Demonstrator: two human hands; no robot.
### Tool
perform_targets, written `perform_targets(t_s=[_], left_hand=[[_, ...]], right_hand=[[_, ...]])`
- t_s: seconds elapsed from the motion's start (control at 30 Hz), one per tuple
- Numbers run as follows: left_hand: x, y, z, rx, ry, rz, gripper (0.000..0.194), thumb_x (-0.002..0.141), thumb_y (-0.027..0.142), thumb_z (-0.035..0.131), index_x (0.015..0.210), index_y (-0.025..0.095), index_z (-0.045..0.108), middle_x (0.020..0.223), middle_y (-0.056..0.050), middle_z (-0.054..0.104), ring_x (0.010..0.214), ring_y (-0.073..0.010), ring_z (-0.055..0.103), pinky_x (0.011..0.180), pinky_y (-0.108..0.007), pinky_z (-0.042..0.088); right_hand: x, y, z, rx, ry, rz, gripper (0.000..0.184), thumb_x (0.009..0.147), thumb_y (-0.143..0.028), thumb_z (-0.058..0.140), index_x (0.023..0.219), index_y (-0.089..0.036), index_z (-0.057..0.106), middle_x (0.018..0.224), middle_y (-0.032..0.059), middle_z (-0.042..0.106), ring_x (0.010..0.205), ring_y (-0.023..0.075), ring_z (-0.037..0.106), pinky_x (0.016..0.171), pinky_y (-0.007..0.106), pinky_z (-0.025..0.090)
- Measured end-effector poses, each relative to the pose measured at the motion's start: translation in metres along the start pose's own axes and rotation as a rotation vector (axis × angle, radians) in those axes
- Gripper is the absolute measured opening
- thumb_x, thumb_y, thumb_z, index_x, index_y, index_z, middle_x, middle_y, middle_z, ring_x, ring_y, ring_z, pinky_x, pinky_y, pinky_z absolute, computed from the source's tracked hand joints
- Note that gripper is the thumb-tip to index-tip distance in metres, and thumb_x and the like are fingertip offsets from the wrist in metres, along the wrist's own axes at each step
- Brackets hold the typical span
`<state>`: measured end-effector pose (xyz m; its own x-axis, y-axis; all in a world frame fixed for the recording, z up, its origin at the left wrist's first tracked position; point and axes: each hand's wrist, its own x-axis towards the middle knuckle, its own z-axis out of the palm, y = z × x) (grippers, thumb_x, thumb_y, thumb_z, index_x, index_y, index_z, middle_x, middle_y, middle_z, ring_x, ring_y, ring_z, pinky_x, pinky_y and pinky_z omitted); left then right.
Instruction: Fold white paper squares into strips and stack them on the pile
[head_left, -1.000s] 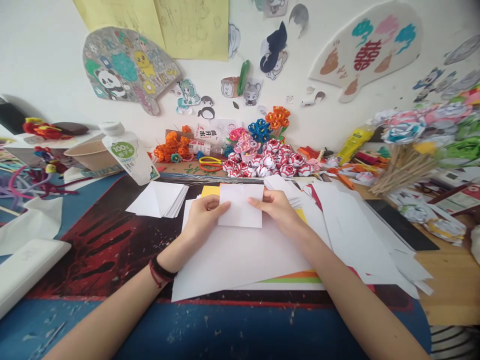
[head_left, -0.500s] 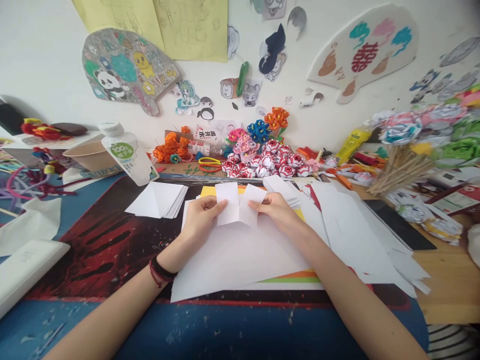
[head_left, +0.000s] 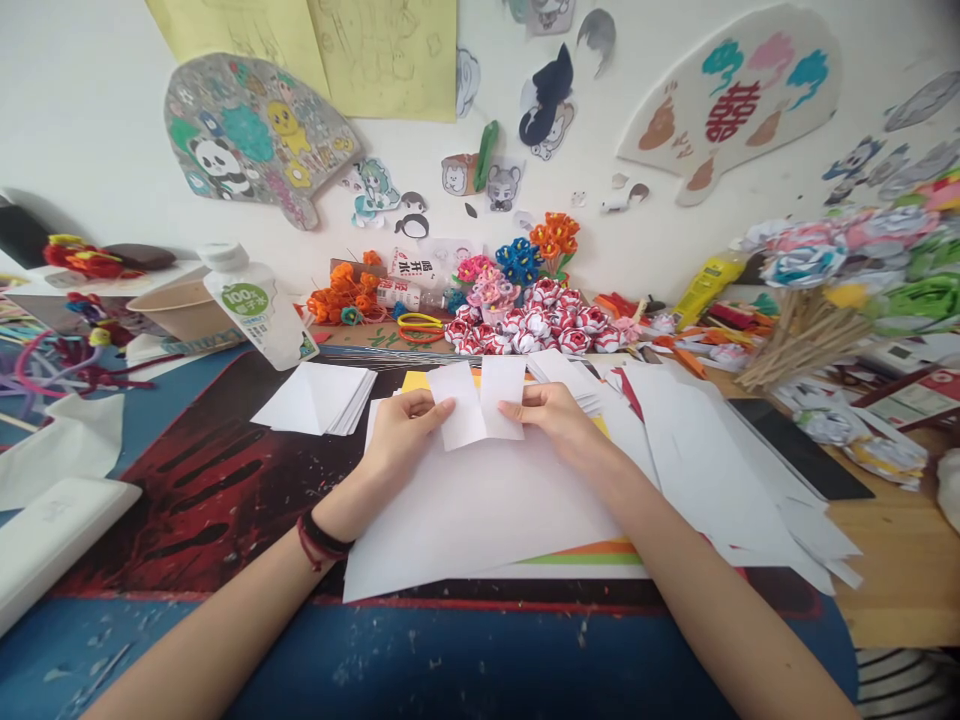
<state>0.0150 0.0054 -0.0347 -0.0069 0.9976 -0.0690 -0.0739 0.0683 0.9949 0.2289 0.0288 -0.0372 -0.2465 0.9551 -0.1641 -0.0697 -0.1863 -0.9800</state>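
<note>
A small white piece of paper point(head_left: 466, 420) is held up between my two hands, with a slit or tear running down from its top edge to about the middle. My left hand point(head_left: 405, 430) pinches its left part between thumb and fingers. On the other side, my right hand point(head_left: 551, 415) grips the right part the same way. Beneath them lies a large white sheet point(head_left: 480, 520), over yellow, orange and green sheets that show at its edges. A stack of white paper squares point(head_left: 315, 398) sits left of my left hand.
Behind my hands stand red-and-white paper flowers point(head_left: 544, 320) and a white bottle point(head_left: 255, 310). More white sheets point(head_left: 697, 450) spread to the right, near flowers on stalks point(head_left: 802, 330). A white case point(head_left: 60, 540) lies at the left.
The two upper parts of the paper have shifted: the left one now leans left, and the right one stands more upright. Both hands keep their hold.
</note>
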Motion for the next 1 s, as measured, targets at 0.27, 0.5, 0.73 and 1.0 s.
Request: perform_targets(t_s=[0.27,0.5,0.73,1.0], left_hand=[[0.0010,-0.0005,0.0014,-0.015,0.017,0.003,0.029,0.062,0.041,0.081,0.072,0.015,0.070,0.071,-0.004,0.069,0.058,-0.0124,0.057,0.053,-0.022,0.039],[-0.0012,0.0030,0.0021,-0.013,0.029,-0.014,0.031,0.063,0.040,0.081,0.075,0.014,0.070,0.072,-0.004,0.069,0.057,-0.0117,0.055,0.051,-0.022,0.037],[-0.0029,0.0077,0.0025,0.042,-0.005,0.051,0.028,0.069,0.040,0.076,0.074,0.015,0.067,0.068,-0.001,0.064,0.056,-0.0095,0.051,0.049,-0.020,0.034],[-0.0027,0.0044,0.0007,0.034,-0.062,0.045,0.040,0.068,0.034,0.076,0.103,0.016,0.068,0.080,-0.004,0.069,0.066,-0.0148,0.062,0.057,-0.023,0.045]], right_hand=[[-0.0003,-0.0009,-0.0007,-0.025,0.035,0.024,0.035,0.057,-0.037,0.085,0.081,-0.013,0.077,0.085,0.0106,0.075,0.074,0.0237,0.067,0.068,0.034,0.051],[-0.0009,-0.0013,-0.0003,-0.003,0.048,0.026,0.033,0.057,-0.034,0.085,0.080,-0.013,0.076,0.084,0.0105,0.075,0.074,0.0240,0.067,0.068,0.034,0.051],[0.0001,-0.0015,-0.0021,-0.009,0.017,-0.031,0.034,0.063,-0.037,0.082,0.086,-0.013,0.076,0.091,0.0107,0.074,0.079,0.0232,0.067,0.071,0.033,0.050],[-0.0027,-0.0089,0.0010,-0.068,-0.065,-0.128,0.044,0.066,-0.038,0.080,0.103,-0.016,0.072,0.102,0.0108,0.073,0.087,0.0223,0.066,0.070,0.030,0.050]])
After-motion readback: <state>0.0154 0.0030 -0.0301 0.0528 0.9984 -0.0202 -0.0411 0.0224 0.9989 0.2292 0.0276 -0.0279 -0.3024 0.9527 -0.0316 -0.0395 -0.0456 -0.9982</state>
